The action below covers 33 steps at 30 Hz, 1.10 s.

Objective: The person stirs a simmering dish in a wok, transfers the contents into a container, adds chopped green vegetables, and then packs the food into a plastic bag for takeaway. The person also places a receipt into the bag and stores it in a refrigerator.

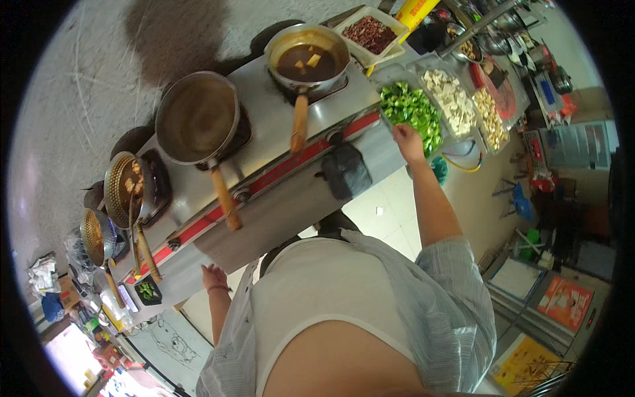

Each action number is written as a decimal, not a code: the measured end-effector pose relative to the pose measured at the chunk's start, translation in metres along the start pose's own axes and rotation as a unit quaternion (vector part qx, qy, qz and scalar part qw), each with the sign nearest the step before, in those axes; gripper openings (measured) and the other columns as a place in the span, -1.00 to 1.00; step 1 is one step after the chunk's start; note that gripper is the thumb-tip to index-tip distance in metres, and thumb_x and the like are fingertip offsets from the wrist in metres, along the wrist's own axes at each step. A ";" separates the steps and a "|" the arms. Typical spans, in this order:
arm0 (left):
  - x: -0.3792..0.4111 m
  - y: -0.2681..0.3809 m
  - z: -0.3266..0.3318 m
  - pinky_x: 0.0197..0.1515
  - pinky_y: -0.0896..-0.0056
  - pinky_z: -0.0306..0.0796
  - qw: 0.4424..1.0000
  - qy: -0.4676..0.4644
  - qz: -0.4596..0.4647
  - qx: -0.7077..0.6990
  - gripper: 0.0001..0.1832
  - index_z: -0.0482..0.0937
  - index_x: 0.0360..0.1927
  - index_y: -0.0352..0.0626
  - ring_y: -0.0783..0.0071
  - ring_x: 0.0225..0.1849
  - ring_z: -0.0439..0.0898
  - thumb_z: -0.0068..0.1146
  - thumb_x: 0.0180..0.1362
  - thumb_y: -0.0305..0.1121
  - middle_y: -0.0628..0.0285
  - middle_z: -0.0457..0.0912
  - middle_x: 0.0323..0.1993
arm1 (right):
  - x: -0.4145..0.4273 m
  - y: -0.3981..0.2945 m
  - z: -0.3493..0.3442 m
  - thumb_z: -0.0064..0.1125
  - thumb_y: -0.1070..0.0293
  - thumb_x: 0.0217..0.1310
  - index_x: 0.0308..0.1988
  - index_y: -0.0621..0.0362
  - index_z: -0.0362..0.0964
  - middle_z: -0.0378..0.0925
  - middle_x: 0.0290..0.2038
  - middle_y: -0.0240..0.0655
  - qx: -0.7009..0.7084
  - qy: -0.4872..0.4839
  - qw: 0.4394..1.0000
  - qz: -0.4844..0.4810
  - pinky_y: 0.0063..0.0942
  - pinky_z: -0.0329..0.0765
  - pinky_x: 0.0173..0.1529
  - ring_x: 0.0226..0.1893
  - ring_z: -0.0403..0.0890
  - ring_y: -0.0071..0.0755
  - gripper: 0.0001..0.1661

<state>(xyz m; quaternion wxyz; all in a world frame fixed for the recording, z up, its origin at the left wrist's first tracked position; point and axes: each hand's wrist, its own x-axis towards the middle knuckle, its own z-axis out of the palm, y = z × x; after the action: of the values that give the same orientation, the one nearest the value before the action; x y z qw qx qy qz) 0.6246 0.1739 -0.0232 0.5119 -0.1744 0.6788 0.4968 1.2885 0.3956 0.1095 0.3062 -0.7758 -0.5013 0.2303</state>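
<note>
My right hand (409,143) is at the near left edge of a clear container heaped with chopped green peppers (409,106). Its fingers are curled, and whether they grip anything is hidden. My left hand (214,279) hangs low beside the stove front, fingers somewhat apart and holding nothing. Before me on the steel stove (258,124) sits a large wooden-handled pan (198,116), cloudy inside. Beyond it, another pan (307,59) holds dark brown liquid with pale pieces. On the left stands a hammered pan (124,191) with brown food and a long-handled utensil.
Beside the peppers are white cubes (449,101) and pale chopped pieces (488,116) in clear containers. Dried red chillies (369,34) fill a tray behind. A smaller hammered pan (94,237) stands far left. Pan handles project over the stove's front edge, where a dark bag (346,171) hangs.
</note>
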 end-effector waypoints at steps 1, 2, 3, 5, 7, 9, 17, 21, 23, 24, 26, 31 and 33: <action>-0.018 -0.018 0.000 -0.64 0.44 0.13 0.999 0.026 -0.031 0.034 -0.50 0.42 -0.32 -0.09 0.47 -0.67 0.26 -0.21 0.13 0.18 0.38 0.27 -0.68 | 0.039 0.003 -0.008 0.09 0.26 0.07 -0.30 0.25 0.47 0.53 -0.46 -0.10 0.003 0.036 0.997 -0.075 -0.41 0.47 -0.32 -0.42 0.58 -0.19 -0.73; -0.044 -0.035 0.004 -0.64 0.43 0.14 0.998 0.051 -0.033 0.036 -0.55 0.42 -0.32 -0.09 0.46 -0.67 0.26 -0.23 0.16 0.12 0.38 0.27 -0.68 | 0.074 -0.011 -0.014 0.09 0.27 0.06 -0.30 0.22 0.47 0.53 -0.43 -0.08 0.022 0.042 0.992 -0.117 -0.37 0.47 -0.29 -0.39 0.56 -0.09 -0.74; -0.073 -0.050 0.011 -0.63 0.43 0.14 0.996 0.074 -0.033 0.036 -0.59 0.41 -0.33 -0.09 0.46 -0.66 0.26 -0.24 0.18 0.05 0.38 0.27 -0.68 | 0.109 -0.022 -0.019 0.09 0.27 0.05 -0.30 0.19 0.49 0.52 -0.40 -0.09 -0.026 0.051 0.991 -0.117 -0.34 0.46 -0.28 -0.37 0.54 -0.03 -0.76; -0.114 -0.075 0.024 -0.61 0.42 0.17 0.981 0.186 -0.030 0.045 -0.65 0.41 -0.34 -0.11 0.46 -0.66 0.25 -0.24 0.19 -0.04 0.37 0.28 -0.68 | 0.180 -0.029 -0.026 0.10 0.28 0.01 -0.31 0.18 0.49 0.51 -0.34 -0.08 -0.034 0.046 0.981 -0.183 -0.28 0.45 -0.24 -0.32 0.52 -0.01 -0.76; -0.071 -0.123 -0.069 -0.47 0.36 0.29 0.963 0.110 0.004 0.245 -0.66 0.45 -0.36 -0.14 0.35 -0.52 0.39 -0.19 0.16 -0.07 0.28 0.42 -0.54 | 0.245 -0.039 -0.020 0.07 0.31 0.02 -0.28 0.15 0.49 0.52 -0.30 -0.16 -0.110 0.000 0.976 -0.189 -0.28 0.45 -0.17 -0.27 0.51 -0.03 -0.77; -0.068 -0.151 -0.128 -0.33 0.29 0.40 0.702 -0.012 0.239 0.671 -0.67 0.49 -0.37 -0.18 0.25 -0.38 0.52 -0.13 0.13 -0.10 0.19 0.57 -0.40 | 0.299 -0.028 0.000 0.04 0.30 0.05 -0.18 0.12 0.46 0.49 -0.17 -0.19 -0.186 -0.032 0.959 -0.212 -0.27 0.46 -0.12 -0.18 0.49 -0.08 -0.71; -0.142 -0.196 -0.099 -0.27 0.30 0.40 0.637 0.116 0.111 0.754 -0.69 0.50 -0.31 -0.19 0.24 -0.33 0.53 -0.11 0.10 -0.16 0.13 0.57 -0.36 | 0.350 -0.071 0.034 -0.01 0.29 0.11 0.05 0.00 0.28 0.30 0.04 -0.20 -0.349 -0.187 0.911 -0.118 -0.19 0.47 -0.07 -0.03 0.43 -0.13 -0.55; -0.146 -0.197 -0.079 -0.24 0.30 0.40 0.631 0.117 0.103 0.760 -0.69 0.51 -0.27 -0.20 0.24 -0.30 0.54 -0.10 0.09 -0.18 0.10 0.57 -0.34 | 0.345 -0.075 0.033 -0.05 0.37 0.12 0.07 -0.01 0.25 0.32 0.00 -0.22 -0.360 -0.192 0.903 -0.132 -0.18 0.50 -0.12 -0.09 0.46 -0.10 -0.54; -0.143 -0.196 -0.071 -0.22 0.30 0.40 0.626 0.115 0.104 0.764 -0.69 0.51 -0.26 -0.20 0.24 -0.29 0.54 -0.09 0.08 -0.19 0.09 0.57 -0.33 | 0.351 -0.072 0.031 -0.06 0.42 0.12 0.07 -0.02 0.26 0.33 -0.01 -0.23 -0.364 -0.197 0.901 -0.133 -0.19 0.51 -0.14 -0.12 0.48 -0.10 -0.54; -0.145 -0.196 -0.069 -0.22 0.30 0.40 0.624 0.118 0.103 0.766 -0.69 0.51 -0.25 -0.20 0.24 -0.28 0.54 -0.09 0.08 -0.20 0.08 0.57 -0.33 | 0.354 -0.068 0.034 -0.06 0.43 0.11 0.07 -0.02 0.27 0.33 -0.02 -0.24 -0.361 -0.207 0.899 -0.137 -0.19 0.51 -0.15 -0.13 0.48 -0.10 -0.54; -0.147 -0.198 -0.064 -0.20 0.30 0.40 0.616 0.120 0.104 0.771 -0.69 0.51 -0.23 -0.21 0.24 -0.27 0.54 -0.09 0.07 -0.21 0.07 0.57 -0.32 | 0.358 -0.059 0.038 -0.06 0.46 0.11 0.05 -0.01 0.29 0.33 -0.02 -0.25 -0.355 -0.214 0.898 -0.149 -0.20 0.51 -0.15 -0.14 0.49 -0.11 -0.56; -0.137 -0.199 -0.051 -0.16 0.31 0.41 0.595 0.120 0.134 0.783 -0.68 0.52 -0.19 -0.22 0.24 -0.23 0.55 -0.07 0.06 -0.24 0.04 0.57 -0.29 | 0.351 -0.063 0.037 -0.04 0.47 0.09 -0.04 0.05 0.37 0.40 -0.10 -0.23 -0.351 -0.212 0.895 -0.175 -0.23 0.51 -0.16 -0.16 0.50 -0.11 -0.63; -0.128 -0.174 -0.036 -0.15 0.31 0.41 0.578 0.113 0.162 0.792 -0.67 0.52 -0.18 -0.22 0.24 -0.22 0.55 -0.07 0.05 -0.26 0.02 0.57 -0.28 | 0.362 -0.042 0.033 -0.01 0.44 0.08 -0.07 0.07 0.40 0.44 -0.17 -0.23 -0.331 -0.192 0.904 -0.189 -0.26 0.50 -0.18 -0.19 0.50 -0.10 -0.66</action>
<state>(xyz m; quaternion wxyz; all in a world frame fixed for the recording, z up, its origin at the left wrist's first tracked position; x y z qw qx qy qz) 0.7887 0.0306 0.0005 0.2768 0.3587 0.8716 -0.1871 1.3813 0.7493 0.0972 -0.0329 -0.6643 -0.7347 0.1337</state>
